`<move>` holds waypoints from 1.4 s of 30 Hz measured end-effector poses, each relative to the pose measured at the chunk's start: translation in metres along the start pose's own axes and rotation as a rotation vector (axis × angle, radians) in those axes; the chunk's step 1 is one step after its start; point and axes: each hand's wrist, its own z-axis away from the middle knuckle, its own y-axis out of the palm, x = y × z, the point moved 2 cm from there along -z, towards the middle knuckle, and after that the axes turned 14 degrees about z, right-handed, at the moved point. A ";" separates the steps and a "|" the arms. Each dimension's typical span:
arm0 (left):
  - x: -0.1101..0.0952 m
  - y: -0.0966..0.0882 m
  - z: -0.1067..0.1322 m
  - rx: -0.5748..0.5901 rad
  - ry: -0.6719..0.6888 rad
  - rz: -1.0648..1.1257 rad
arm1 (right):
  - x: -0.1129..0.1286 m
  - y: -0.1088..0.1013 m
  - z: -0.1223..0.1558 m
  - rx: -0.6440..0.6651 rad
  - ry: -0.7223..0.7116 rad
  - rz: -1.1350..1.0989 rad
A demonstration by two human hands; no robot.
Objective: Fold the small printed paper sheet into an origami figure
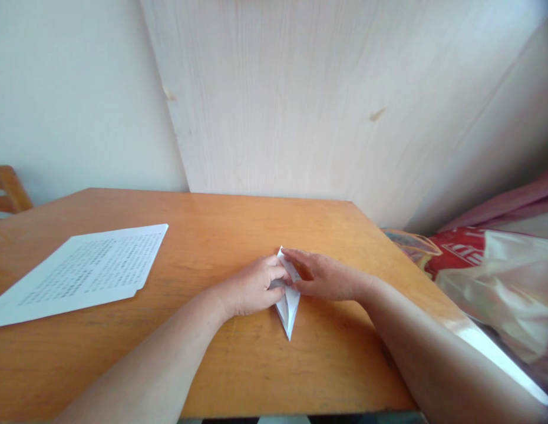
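Note:
A folded piece of white paper (290, 309), narrow and pointed at its near end, lies on the wooden table in front of me. From the left, my left hand (258, 284) has its bent fingers and thumb closed on the middle of the paper. On the other side my right hand (324, 275) grips the paper's right edge, fingers toward the far tip and thumb lower down. Parts of the paper's middle are hidden under my fingers.
A stack of printed sheets (101, 268) lies on the left of the wooden table (203, 235). A pale panel (274, 106) stands behind the table. Beyond the right edge are white plastic bags (499, 288) and a red package (459, 250). A wooden chair (11, 188) shows at far left.

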 end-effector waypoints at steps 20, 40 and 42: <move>-0.020 -0.006 0.008 0.079 -0.148 -0.090 | 0.005 -0.008 0.004 0.047 0.026 -0.033; -0.020 0.000 0.008 0.056 -0.007 -0.309 | 0.025 -0.016 0.022 -0.180 0.317 0.081; -0.022 0.003 0.008 0.028 0.000 -0.346 | 0.028 -0.014 0.032 -0.194 0.360 0.079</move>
